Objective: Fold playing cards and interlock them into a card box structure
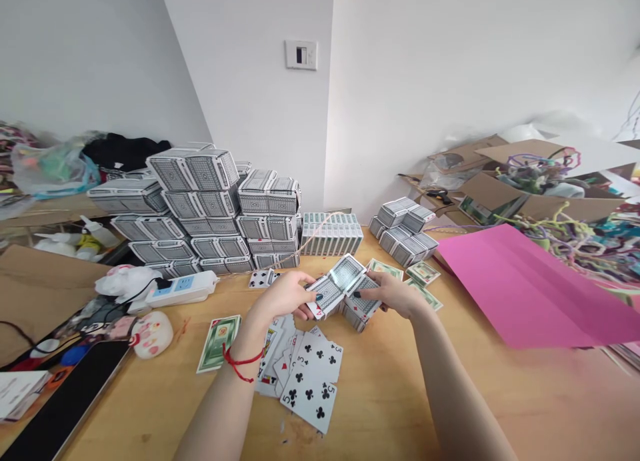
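Since the head view is the only one, everything is read from it: both hands meet above the middle of the wooden table (pixel 400 394). Left hand (pixel 283 298), with a red string bracelet (pixel 240 364) at the wrist, is clenched on a few patterned-back cards (pixel 336 284) spread flat, backs up, with a red ace corner peeking out at the near edge. Right hand (pixel 395 294) grips a small packet (pixel 363 306) of cards, a face with red pips showing, and it touches the left hand's cards edge to edge. Both lots sit between the two hands, just off the tabletop. Below the hands, toward the person, a loose spread of face-up cards (pixel 300 361) lies on the table, mostly clubs, with a five of clubs (pixel 310 398) nearest the camera. Green printed card (pixel 219 341) lies left of that spread, beside the left forearm; more green cards (pixel 424 274) sit just beyond the right hand. Behind: a tall pile of boxed decks (pixel 200 208) at left, a row of decks (pixel 333 234) standing on edge in the centre, a smaller pile (pixel 405 238) to its right. Pink paper sheet (pixel 525 288) covers the right side of the table, with cardboard boxes (pixel 540 181) holding coloured pipe cleaners beyond it. White power strip (pixel 183 289) and a paw-shaped pad (pixel 153 333) lie at left, well apart from the hands.
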Demonstrator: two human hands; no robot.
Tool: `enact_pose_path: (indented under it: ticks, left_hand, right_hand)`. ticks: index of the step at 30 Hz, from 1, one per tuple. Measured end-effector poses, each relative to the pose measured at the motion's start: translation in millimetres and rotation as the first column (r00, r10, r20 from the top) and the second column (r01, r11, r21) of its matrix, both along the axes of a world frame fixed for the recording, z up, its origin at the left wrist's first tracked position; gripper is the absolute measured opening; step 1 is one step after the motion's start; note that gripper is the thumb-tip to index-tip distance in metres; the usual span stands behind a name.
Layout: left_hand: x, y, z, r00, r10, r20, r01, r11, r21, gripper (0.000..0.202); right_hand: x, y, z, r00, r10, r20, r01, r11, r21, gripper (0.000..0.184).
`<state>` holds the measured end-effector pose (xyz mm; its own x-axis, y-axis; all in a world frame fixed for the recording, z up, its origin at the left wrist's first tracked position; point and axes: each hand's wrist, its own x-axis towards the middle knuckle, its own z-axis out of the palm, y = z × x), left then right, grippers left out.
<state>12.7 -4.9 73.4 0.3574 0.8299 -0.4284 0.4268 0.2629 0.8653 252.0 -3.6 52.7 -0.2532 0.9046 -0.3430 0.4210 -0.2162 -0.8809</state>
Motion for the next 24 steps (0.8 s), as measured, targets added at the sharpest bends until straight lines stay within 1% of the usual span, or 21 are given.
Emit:
enact_pose_path:
  ticks: [3,9,12,19,24]
  left_hand:
    - [-0.9,-0.1,-0.6,1.0,-0.006,0.007,0.005,1.0,0.012,0.027]
    - [-0.7,-0.4,-4.5,1.0,0.003,0.007,-0.003,1.0,0.026,0.029]
    - [-0.7,-1.1,-4.5,1.0,0.005,0.001,-0.005,0.999,0.034,0.032]
    - [0.3,-4.7,2.1,1.0,0.015,0.001,-0.015,0.998,0.061,0.032]
    - [1.3,-9.0,9.6,1.0,-0.01,0.008,0.01,0.998,0.056,0.029]
  right_hand:
    - [0.9,0.9,-1.8,1.0,0.011,0.009,-0.011,1.0,0.012,0.029]
    - [0.7,0.8,-0.6,1.0,0.027,0.011,-0.027,1.0,-0.002,0.027]
    - [1.0,1.0,-1.4,0.999,0.034,0.014,-0.034,0.999,-0.004,0.028]
    - [3.6,3.8,-8.6,0.999,-0.024,0.041,0.025,1.0,-0.018,0.043]
    - [1.8,3.1,-6.3,0.999,0.001,-0.032,-0.001,1.0,-0.027,0.039]
